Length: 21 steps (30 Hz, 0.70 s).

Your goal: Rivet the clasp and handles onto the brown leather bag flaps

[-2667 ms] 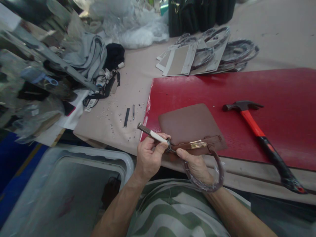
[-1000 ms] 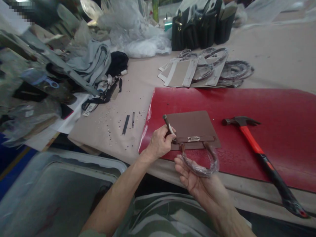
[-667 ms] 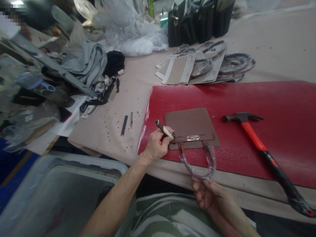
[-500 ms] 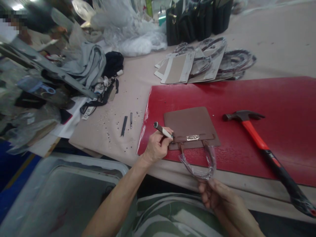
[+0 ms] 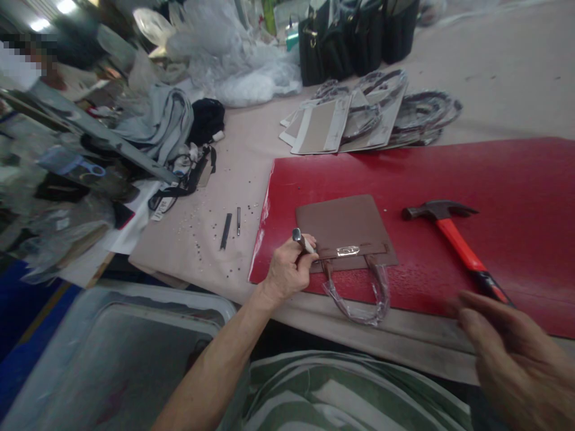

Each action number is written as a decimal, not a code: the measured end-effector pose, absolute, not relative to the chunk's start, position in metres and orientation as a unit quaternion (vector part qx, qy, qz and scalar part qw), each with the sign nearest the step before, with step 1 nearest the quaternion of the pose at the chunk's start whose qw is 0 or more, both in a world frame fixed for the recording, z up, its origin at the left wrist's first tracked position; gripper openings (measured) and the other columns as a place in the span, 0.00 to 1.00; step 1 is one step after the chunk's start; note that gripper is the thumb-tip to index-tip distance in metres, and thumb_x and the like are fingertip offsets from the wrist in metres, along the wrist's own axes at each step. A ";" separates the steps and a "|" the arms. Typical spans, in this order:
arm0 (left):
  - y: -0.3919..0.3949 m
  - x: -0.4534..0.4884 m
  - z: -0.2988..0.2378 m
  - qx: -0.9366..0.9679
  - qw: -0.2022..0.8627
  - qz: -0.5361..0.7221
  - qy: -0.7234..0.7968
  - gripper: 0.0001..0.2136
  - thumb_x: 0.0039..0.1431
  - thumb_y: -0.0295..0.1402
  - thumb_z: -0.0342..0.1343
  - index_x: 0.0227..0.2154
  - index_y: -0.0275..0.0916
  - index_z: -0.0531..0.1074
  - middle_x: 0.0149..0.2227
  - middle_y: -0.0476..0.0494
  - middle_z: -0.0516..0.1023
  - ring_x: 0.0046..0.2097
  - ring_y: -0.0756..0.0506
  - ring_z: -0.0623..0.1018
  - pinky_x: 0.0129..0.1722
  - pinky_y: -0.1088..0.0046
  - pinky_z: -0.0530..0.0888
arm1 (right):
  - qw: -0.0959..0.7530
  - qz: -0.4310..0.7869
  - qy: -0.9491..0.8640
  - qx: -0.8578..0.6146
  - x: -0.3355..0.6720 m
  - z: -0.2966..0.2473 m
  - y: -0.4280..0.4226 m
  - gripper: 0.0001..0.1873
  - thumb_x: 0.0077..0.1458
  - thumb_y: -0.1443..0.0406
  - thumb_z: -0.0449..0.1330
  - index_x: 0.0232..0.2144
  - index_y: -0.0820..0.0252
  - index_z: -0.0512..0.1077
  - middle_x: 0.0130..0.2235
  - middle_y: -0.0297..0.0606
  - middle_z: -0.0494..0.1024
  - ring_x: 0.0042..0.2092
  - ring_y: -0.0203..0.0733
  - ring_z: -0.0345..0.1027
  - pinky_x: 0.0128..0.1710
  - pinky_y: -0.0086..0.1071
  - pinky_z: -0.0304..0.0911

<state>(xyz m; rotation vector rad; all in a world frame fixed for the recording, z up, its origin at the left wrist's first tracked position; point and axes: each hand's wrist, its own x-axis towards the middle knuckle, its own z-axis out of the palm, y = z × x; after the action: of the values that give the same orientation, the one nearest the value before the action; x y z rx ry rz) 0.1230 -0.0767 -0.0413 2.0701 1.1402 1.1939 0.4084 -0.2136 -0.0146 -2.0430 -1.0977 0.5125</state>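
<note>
My left hand (image 5: 290, 266) grips a short metal punch (image 5: 303, 239), wrapped in white partway down, its lower end at the left edge of a brown leather bag panel (image 5: 341, 221). The panel lies flat on a red mat and carries a silver metal plate (image 5: 348, 251). A plastic-wrapped handle (image 5: 381, 299) loops from the panel toward me. My right hand (image 5: 507, 353), slightly blurred, is over the handle end of a claw hammer (image 5: 462, 245) with a red and black grip. Its fingers are stretched out and seem to hold nothing.
The red mat (image 5: 516, 179) covers much of the table. Further back lie stacked panels with wrapped handles (image 5: 318, 126) and several black bags (image 5: 354, 42). Two slim tools (image 5: 226, 230) and scattered small bits lie left of the mat. A grey plastic bin (image 5: 112, 299) stands below at left.
My right hand has let go of the wrapped handle and moved right to the hammer. In my left hand the punch has tilted more upright against the panel.
</note>
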 end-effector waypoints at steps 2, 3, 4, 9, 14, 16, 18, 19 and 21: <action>-0.077 0.123 -0.040 0.758 0.255 0.435 0.414 0.05 0.59 0.27 0.55 0.38 0.39 0.73 0.42 0.39 0.82 0.46 0.42 0.82 0.50 0.63 0.78 | 0.312 0.046 -0.521 -0.793 0.441 -0.016 -0.196 0.20 0.56 0.51 0.55 0.45 0.53 0.75 0.48 0.51 0.79 0.50 0.60 0.73 0.53 0.53 0.65; -0.077 0.122 -0.040 0.757 0.261 0.434 0.412 0.06 0.59 0.27 0.55 0.38 0.39 0.73 0.42 0.39 0.82 0.46 0.42 0.82 0.50 0.63 0.78 | 0.288 -0.014 -0.554 -0.781 0.458 -0.017 -0.186 0.22 0.56 0.50 0.54 0.45 0.56 0.75 0.50 0.56 0.78 0.54 0.63 0.70 0.54 0.54 0.63; -0.077 0.122 -0.039 0.756 0.268 0.434 0.411 0.06 0.59 0.26 0.55 0.39 0.39 0.74 0.43 0.39 0.82 0.46 0.42 0.82 0.51 0.63 0.78 | 0.252 -0.048 -0.575 -0.777 0.474 -0.019 -0.178 0.25 0.56 0.48 0.52 0.44 0.59 0.75 0.48 0.59 0.77 0.56 0.66 0.68 0.54 0.55 0.62; -0.079 0.123 -0.039 0.753 0.272 0.437 0.410 0.07 0.60 0.25 0.55 0.40 0.38 0.74 0.43 0.39 0.82 0.48 0.42 0.82 0.51 0.63 0.78 | 0.096 0.052 -0.550 -0.828 0.510 -0.025 -0.154 0.25 0.52 0.46 0.51 0.39 0.57 0.73 0.39 0.58 0.78 0.39 0.60 0.71 0.34 0.48 0.62; -0.079 0.125 -0.041 0.753 0.275 0.431 0.414 0.08 0.60 0.25 0.55 0.41 0.39 0.74 0.43 0.40 0.82 0.47 0.42 0.82 0.51 0.64 0.78 | 0.094 0.057 -0.587 -0.802 0.479 -0.016 -0.152 0.16 0.55 0.48 0.54 0.27 0.51 0.64 0.32 0.44 0.73 0.29 0.49 0.64 0.28 0.40 0.51; -0.078 0.125 -0.041 0.750 0.283 0.429 0.417 0.08 0.60 0.24 0.55 0.41 0.39 0.74 0.43 0.40 0.82 0.46 0.43 0.82 0.50 0.65 0.78 | 0.116 0.127 -0.540 -0.824 0.469 -0.006 -0.148 0.14 0.53 0.54 0.59 0.23 0.51 0.61 0.25 0.39 0.69 0.25 0.43 0.59 0.28 0.40 0.49; -0.078 0.125 -0.042 0.749 0.288 0.426 0.419 0.08 0.59 0.24 0.55 0.41 0.39 0.74 0.42 0.40 0.82 0.46 0.42 0.82 0.50 0.65 0.78 | 0.174 0.271 -0.452 -0.832 0.465 0.006 -0.144 0.11 0.50 0.58 0.62 0.22 0.53 0.65 0.22 0.38 0.69 0.23 0.40 0.58 0.29 0.41 0.51; -0.078 0.126 -0.042 0.749 0.290 0.424 0.419 0.08 0.59 0.24 0.55 0.41 0.38 0.74 0.42 0.40 0.82 0.46 0.42 0.82 0.50 0.65 0.78 | 0.205 0.348 -0.413 -0.816 0.464 0.011 -0.143 0.09 0.49 0.60 0.63 0.23 0.55 0.69 0.22 0.40 0.71 0.23 0.40 0.61 0.29 0.42 0.52; -0.079 0.126 -0.042 0.748 0.292 0.421 0.423 0.08 0.59 0.24 0.55 0.40 0.38 0.74 0.42 0.40 0.81 0.45 0.42 0.82 0.49 0.65 0.77 | 0.308 0.453 -0.350 -0.760 0.460 0.017 -0.142 0.07 0.44 0.62 0.64 0.24 0.60 0.75 0.25 0.46 0.74 0.23 0.40 0.64 0.26 0.40 0.55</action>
<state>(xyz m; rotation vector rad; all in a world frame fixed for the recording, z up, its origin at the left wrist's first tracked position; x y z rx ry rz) 0.1262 -0.0790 -0.0423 1.9932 1.1263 1.1226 0.4602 -0.1419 0.0166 -2.0077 -0.9264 1.1972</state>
